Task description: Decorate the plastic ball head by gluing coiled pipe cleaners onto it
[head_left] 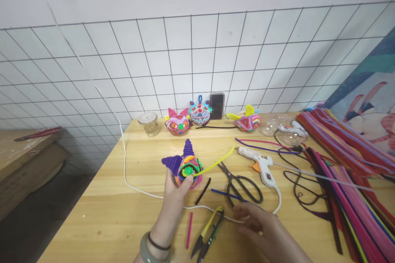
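My left hand [177, 191] is closed around a round pipe-cleaner ornament [189, 167] with two purple ears and a green, black and yellow eye. A yellow pipe cleaner [217, 161] sticks out from the eye, near my left thumb, and reaches right toward the glue gun [259, 164]. At the lower right, my right hand [262, 224] hovers with loosely curled fingers, thumb apart, and nothing visible between them. Just beyond its fingertips lie the black-handled scissors [242, 185]. Yellow-and-green thread snips [208, 234] rest between my hands.
Three finished-looking ornaments, pink-eared [178, 123], blue [200, 113] and yellow-finned [248, 121], stand along the back beside a glass jar [149, 124]. Clear plastic balls [282, 129] and pipe-cleaner bundles [354, 201] lie right. A white cord [138, 189] crosses the table.
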`<state>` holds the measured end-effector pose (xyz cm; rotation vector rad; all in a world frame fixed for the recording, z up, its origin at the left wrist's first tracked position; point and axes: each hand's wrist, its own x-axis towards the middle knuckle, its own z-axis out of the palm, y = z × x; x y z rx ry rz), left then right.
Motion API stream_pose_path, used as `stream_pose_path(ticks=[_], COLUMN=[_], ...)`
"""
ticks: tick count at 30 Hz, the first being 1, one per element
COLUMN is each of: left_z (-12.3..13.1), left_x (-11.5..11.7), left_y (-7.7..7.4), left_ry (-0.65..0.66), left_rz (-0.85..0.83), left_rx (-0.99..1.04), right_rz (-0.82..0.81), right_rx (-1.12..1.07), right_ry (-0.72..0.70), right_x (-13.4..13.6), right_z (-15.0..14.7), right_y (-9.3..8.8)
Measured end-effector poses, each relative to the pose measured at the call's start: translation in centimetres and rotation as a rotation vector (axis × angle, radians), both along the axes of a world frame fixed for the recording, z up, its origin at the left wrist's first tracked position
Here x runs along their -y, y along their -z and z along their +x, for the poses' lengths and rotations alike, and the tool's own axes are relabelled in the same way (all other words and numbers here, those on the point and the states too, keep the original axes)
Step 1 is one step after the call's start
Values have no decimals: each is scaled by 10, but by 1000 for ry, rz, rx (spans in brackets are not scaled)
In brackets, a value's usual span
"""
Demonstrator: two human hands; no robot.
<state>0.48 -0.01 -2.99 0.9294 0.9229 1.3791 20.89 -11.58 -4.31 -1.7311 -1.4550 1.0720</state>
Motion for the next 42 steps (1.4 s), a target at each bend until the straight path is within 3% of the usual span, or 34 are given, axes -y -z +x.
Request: stream_pose_path(ticks=[5,9,14,18,25,32,36,39,42], left_z=[0,1,2,2,2,0,1,2,2], left_x=[1,3,4,3,2,3,5,7,10], left_y=[-2,-6,-11,-11,-10,-8,-7,-9,-8], left_ry=[20,9,-18,-19,-8,14,33,104,189], left_rz=[23,1,-62,-42,-22,-23,-22,-19,-5], left_rx=[2,18,42,40,58,36,78,116,121], right_rz=[-19,95,237,238,256,223,203,138,57], right_rx=[88,204,453,574,610,596,475,103,-333], right_ry=[19,22,122,80,65,135,255,292,223], right_x=[2,0,-7,-12,-17,-19,-20,-21,-24], right_z=[-9,1,25,27,19,38,43,29,6], right_y=[-14,-25,-18,-12,-15,-17,-25,-37,-48])
